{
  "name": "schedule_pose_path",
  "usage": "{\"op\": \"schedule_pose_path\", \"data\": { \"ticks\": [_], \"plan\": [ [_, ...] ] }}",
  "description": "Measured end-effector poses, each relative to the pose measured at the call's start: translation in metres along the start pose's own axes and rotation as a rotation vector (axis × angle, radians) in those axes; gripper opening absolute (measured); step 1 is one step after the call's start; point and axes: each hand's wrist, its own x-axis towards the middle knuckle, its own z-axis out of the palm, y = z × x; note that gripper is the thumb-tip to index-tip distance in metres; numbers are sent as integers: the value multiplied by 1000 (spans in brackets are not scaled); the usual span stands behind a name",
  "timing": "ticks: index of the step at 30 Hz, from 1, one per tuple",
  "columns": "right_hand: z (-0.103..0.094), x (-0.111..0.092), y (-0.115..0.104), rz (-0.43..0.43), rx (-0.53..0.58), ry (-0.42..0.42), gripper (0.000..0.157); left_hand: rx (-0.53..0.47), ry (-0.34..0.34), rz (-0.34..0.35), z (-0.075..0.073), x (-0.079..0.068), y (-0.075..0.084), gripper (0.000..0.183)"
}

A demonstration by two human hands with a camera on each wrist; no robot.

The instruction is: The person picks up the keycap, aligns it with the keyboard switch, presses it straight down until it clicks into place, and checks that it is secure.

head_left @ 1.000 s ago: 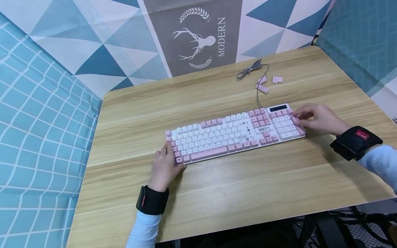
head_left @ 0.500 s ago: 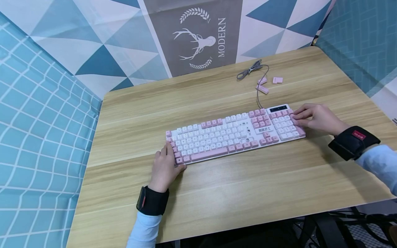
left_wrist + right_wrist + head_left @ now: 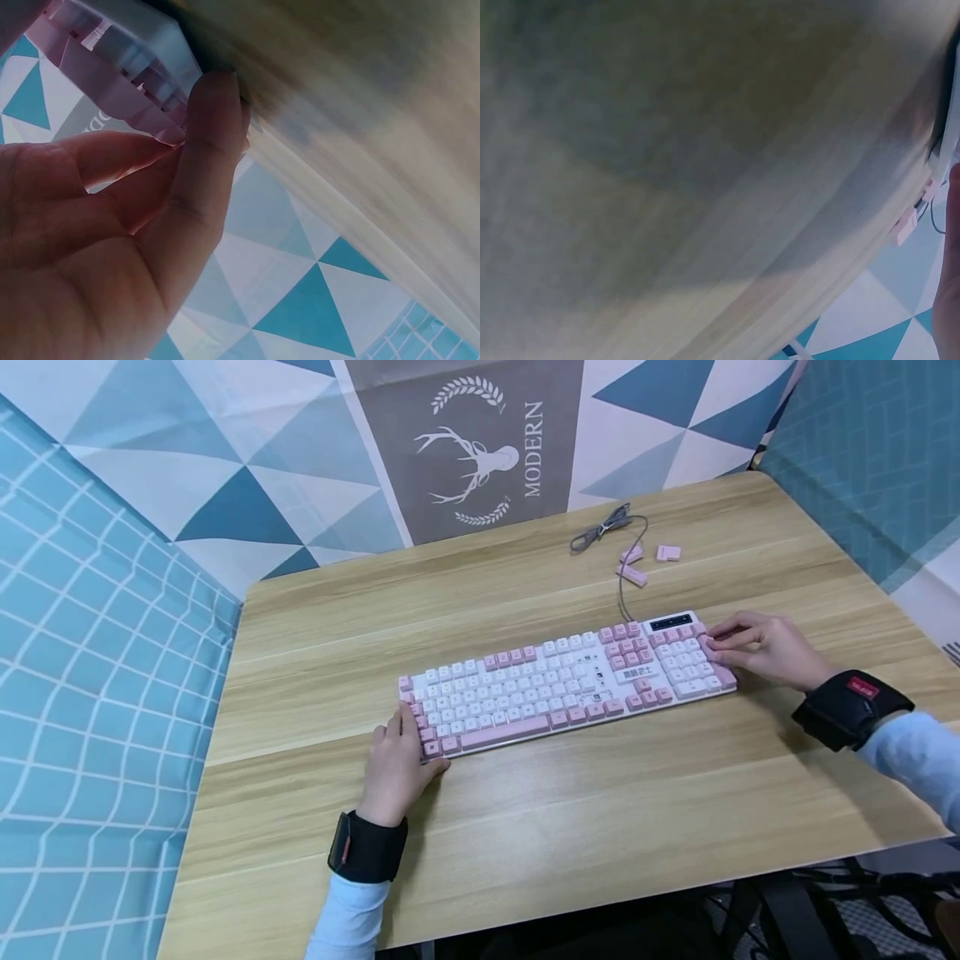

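Observation:
A pink-and-white keyboard (image 3: pixel 525 693) lies slanted on the wooden table, its right end farther back. My left hand (image 3: pixel 393 768) grips its near left corner, thumb along the front edge and fingers at the left side. Close up in the left wrist view, the thumb (image 3: pixel 206 150) and fingers bracket that corner. At the other end, my right hand (image 3: pixel 772 647) pinches a pink keycap (image 3: pixel 707 644) in the number pad's right column, and the fingertips partly hide it. Only a strip of that hand (image 3: pixel 951 277) appears in the right wrist view.
Behind the keyboard lie a loose pink keycap (image 3: pixel 668 553) and two more, one (image 3: pixel 632 575) beside the cable. The grey cable (image 3: pixel 600 529) is bundled near the back edge. A patterned wall sheet (image 3: pixel 465 452) stands behind the table (image 3: pixel 570 810).
The pink keycap under my right fingertips, a little askew at first, now sits in line with the key column. The right wrist has shifted slightly left. My left hand keeps its place.

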Motion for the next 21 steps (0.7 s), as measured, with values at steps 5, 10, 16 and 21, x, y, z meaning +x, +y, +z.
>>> {"op": "schedule_pose_path", "data": {
  "ticks": [5, 10, 16, 21],
  "plan": [
    [-1, -1, 1, 23, 5, -10, 10, 4, 1, 6, 0, 0, 0, 98],
    [1, -3, 2, 127, 69, 3, 14, -5, 2, 1, 0, -1, 0, 98],
    [1, -8, 5, 240, 96, 9, 17, -21, -14, -8, -1, -1, 0, 98],
    [0, -7, 1, 272, 44, -6, 19, -20, -15, -14, -1, -1, 0, 98]
  ]
}}
